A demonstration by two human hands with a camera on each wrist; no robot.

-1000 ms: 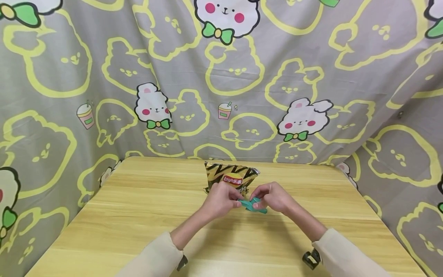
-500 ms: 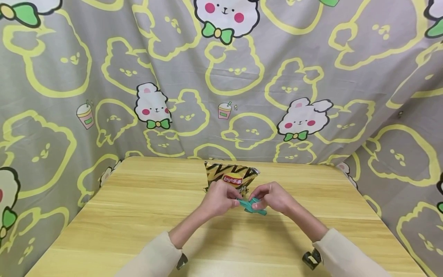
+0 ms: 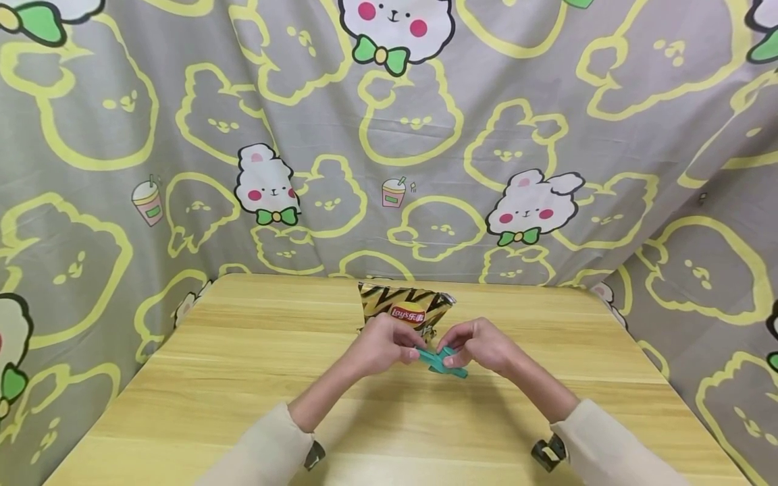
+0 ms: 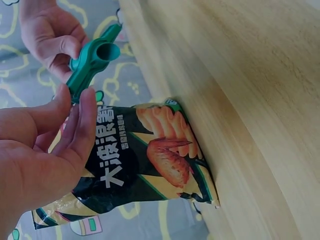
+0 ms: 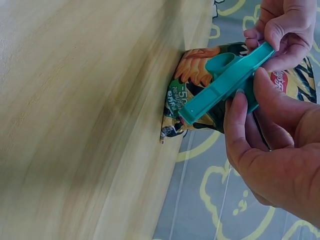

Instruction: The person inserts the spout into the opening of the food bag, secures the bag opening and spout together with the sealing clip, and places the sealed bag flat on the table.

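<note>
Wood-grain table [image 3: 182, 391] below, grey cartoon-print curtain [image 3: 425, 145] behind, and the left hand [image 3: 383, 345] pinches one end of the teal clip [image 5: 227, 82], right hand [image 3: 483, 347] gripping its middle! Just beyond stands the chip bag [image 3: 404, 300].

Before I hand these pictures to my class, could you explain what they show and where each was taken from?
There is no machine here, just a person's bare left hand and right hand. The wide picture comes from a camera on the head, looking forward and down; the two close ones come from cameras on the left and right wrists. A chip bag stands on the wooden table, with a patterned curtain behind. Both hands hold what looks like a green clip: the left fingers pinch one end, the right fingers grip nearer its middle.
</note>
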